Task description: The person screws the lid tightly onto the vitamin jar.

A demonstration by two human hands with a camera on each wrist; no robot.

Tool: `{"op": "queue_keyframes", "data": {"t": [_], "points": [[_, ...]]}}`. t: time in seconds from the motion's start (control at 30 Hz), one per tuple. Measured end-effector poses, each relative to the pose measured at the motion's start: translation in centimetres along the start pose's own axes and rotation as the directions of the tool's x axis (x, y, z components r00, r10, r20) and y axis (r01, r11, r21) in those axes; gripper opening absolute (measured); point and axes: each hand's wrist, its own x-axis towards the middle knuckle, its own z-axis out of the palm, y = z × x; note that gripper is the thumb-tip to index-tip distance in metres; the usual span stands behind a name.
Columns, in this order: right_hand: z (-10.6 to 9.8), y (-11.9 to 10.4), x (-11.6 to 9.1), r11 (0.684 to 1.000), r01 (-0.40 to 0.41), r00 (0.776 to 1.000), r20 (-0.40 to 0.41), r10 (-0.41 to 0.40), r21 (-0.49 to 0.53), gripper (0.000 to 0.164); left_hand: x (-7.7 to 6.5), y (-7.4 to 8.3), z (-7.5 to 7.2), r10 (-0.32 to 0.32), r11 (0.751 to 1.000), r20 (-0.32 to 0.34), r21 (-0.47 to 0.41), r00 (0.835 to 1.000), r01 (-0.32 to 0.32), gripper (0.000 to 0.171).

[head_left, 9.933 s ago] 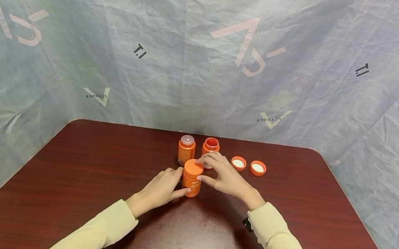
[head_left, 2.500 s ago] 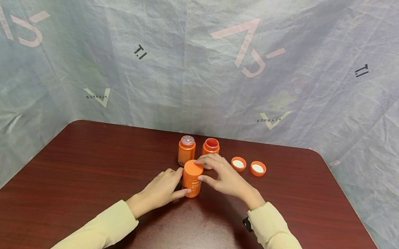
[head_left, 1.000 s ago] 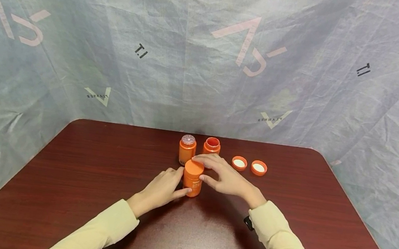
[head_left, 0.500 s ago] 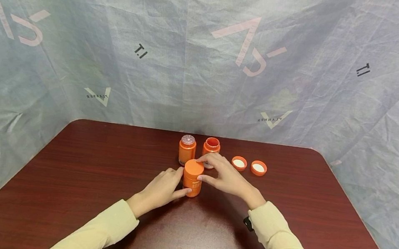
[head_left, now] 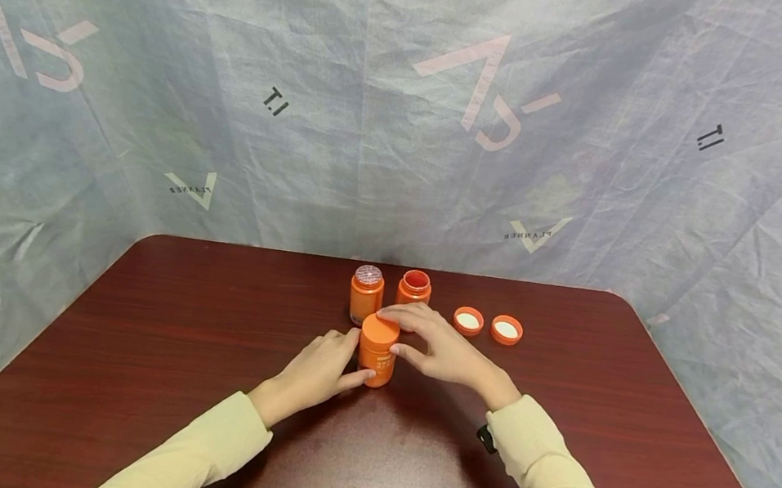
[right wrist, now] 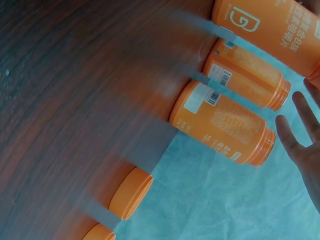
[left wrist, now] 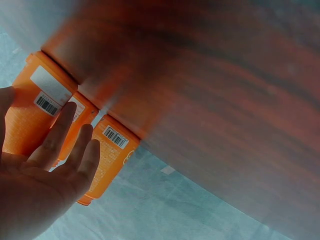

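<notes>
An orange pill bottle with its orange cap on stands upright near the middle of the table. My left hand holds its body, thumb in front and fingers around the far left side; in the left wrist view the fingers of that hand reach past the printed label. From the right, my right hand grips the cap, with fingertips over its back edge and thumb at its right side. Behind stand two uncapped orange bottles, one with a silvery seal, the other with an open mouth.
Two orange caps, the left one and the right one, lie with their white insides up, right of the bottles. The dark red wooden table ends at a grey cloth backdrop.
My right fingers have shifted back and forth on the cap, now further left over its top than half a second ago. The bottle, left hand and other things keep their places.
</notes>
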Motion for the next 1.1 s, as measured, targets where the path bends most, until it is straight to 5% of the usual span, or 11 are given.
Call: {"op": "queue_keyframes", "data": {"t": [1.1], "points": [[0.12,0.27,-0.27,0.999,-0.052,0.998,-0.028,0.051,-0.008,0.046,0.39,0.08,0.18,-0.004,1.000,0.002,-0.026,1.000,0.004,0.054]]}}
